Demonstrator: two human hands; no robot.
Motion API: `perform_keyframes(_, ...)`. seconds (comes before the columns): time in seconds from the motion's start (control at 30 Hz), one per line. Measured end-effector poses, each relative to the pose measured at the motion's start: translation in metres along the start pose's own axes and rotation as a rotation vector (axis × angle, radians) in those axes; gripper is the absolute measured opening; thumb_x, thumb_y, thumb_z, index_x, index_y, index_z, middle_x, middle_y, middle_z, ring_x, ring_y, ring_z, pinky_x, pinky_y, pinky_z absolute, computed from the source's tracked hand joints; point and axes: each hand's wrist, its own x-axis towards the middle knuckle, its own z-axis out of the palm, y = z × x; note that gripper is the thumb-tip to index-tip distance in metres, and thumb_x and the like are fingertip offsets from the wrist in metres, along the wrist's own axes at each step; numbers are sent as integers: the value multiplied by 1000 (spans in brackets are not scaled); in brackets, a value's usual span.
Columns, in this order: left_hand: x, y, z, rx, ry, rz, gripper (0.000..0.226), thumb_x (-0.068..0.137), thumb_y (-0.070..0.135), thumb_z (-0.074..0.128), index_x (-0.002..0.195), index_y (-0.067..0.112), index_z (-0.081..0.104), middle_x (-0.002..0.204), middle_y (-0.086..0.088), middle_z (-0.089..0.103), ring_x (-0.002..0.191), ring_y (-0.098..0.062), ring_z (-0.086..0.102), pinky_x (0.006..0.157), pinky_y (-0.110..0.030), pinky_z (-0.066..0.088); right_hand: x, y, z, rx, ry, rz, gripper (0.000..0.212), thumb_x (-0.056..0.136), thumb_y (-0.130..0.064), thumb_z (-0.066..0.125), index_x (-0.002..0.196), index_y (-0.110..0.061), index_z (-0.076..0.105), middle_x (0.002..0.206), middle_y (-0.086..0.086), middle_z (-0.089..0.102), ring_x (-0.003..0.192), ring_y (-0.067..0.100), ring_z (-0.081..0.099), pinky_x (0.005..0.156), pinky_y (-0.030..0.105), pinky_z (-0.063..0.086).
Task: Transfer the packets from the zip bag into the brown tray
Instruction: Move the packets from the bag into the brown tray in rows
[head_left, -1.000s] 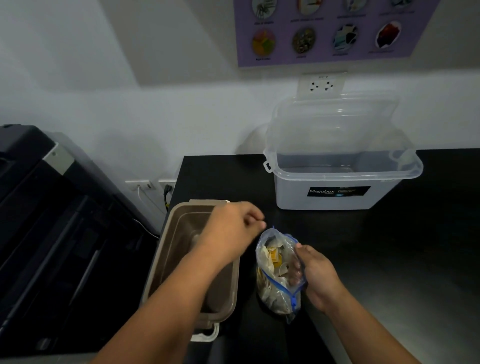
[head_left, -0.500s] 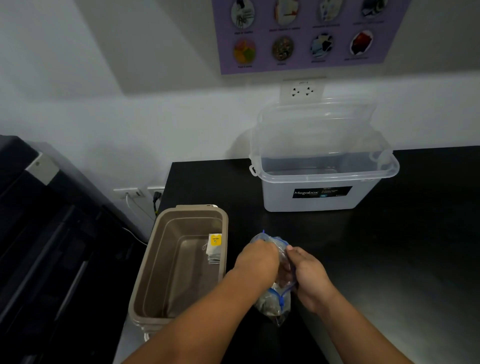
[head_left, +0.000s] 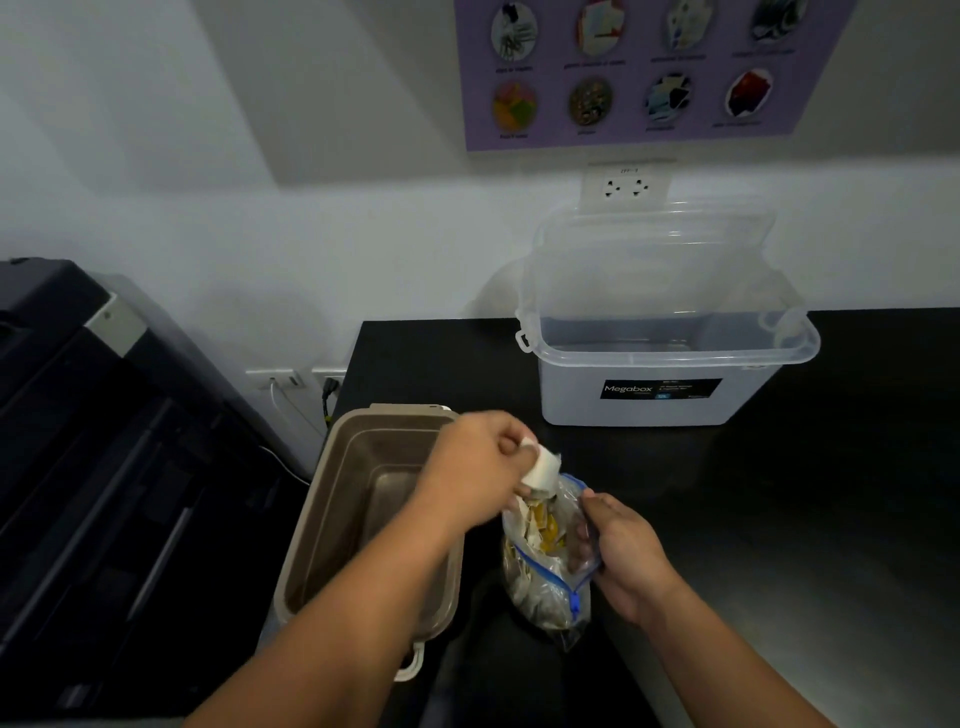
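A clear zip bag (head_left: 545, 577) with a blue seal stands on the black counter, full of white and yellow packets. My right hand (head_left: 623, 556) grips its right side near the open mouth. My left hand (head_left: 478, 467) is just above the bag's mouth, closed on a white packet (head_left: 543, 473), at the right rim of the brown tray (head_left: 332, 514). The tray sits left of the bag; my left forearm crosses over it and hides most of its inside.
A clear Megabox storage bin (head_left: 660, 374) with its lid tilted up stands at the back of the black counter (head_left: 805, 519). A dark machine (head_left: 104, 467) fills the left side. Wall sockets and cables (head_left: 311, 384) lie behind the tray.
My left hand has come up out of the bag holding a white packet and moved slightly left toward the tray. My right hand keeps holding the bag.
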Motion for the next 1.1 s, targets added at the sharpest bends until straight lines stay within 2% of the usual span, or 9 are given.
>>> perform_keyframes(0.13,-3,2,-46,-220,81,-15,8,99,11,60,100,16,67,99,-17,69,71,-23,75,63,-31,63,-3,-1,2,-17,1,4,24,107,-26,52,99,-4,59,76,16,56,69,31,54,79,50,53)
perform_keyframes(0.27,3,-27,-87,-112,126,-71,17,96,5,63,105,17,70,103,-9,69,83,-22,75,75,-37,64,0,1,1,-59,3,1,34,107,-26,52,113,6,62,98,27,68,92,44,67,90,51,57)
perform_keyframes(0.53,19,-86,-85,354,-218,-252,28,81,6,79,101,23,71,96,1,71,89,-16,70,85,-32,58,7,1,4,-51,-4,13,30,107,-25,52,108,1,66,94,21,73,88,36,71,87,54,61)
perform_keyframes(0.63,23,-94,-69,461,-413,-295,31,80,14,82,108,20,72,102,2,72,96,-19,70,83,-30,57,5,1,6,-49,-6,14,27,108,-23,49,97,-3,64,74,12,74,65,23,73,66,40,60)
perform_keyframes(0.7,26,-99,-59,590,-476,-297,32,80,20,83,109,21,73,102,4,69,95,-16,66,87,-29,54,5,2,6,-64,1,7,27,108,-23,50,105,-1,66,86,18,77,79,30,76,76,46,61)
perform_keyframes(0.77,30,-105,-49,694,-483,-294,31,80,25,83,108,21,72,106,2,68,99,-16,65,95,-30,53,6,3,5,-59,9,8,29,108,-23,50,113,0,66,103,24,77,96,39,75,85,51,60)
perform_keyframes(0.9,35,-112,-41,760,-434,-307,30,83,26,81,112,21,73,116,-1,71,107,-17,66,101,-31,51,6,4,3,-48,3,7,29,108,-23,49,110,0,67,103,24,76,89,35,76,79,46,59)
perform_keyframes(1.03,34,-112,-50,735,-412,-320,37,87,27,77,122,18,71,120,-3,70,112,-21,66,101,-30,50,7,5,3,-10,-21,15,29,109,-21,47,90,-6,61,65,7,70,55,17,69,55,34,55)
perform_keyframes(1.1,33,-117,-53,682,-409,-358,35,86,23,78,119,17,72,117,-7,72,108,-25,69,94,-32,55,7,5,5,-17,-18,11,28,109,-21,47,92,-4,62,68,10,72,58,19,71,56,34,56)
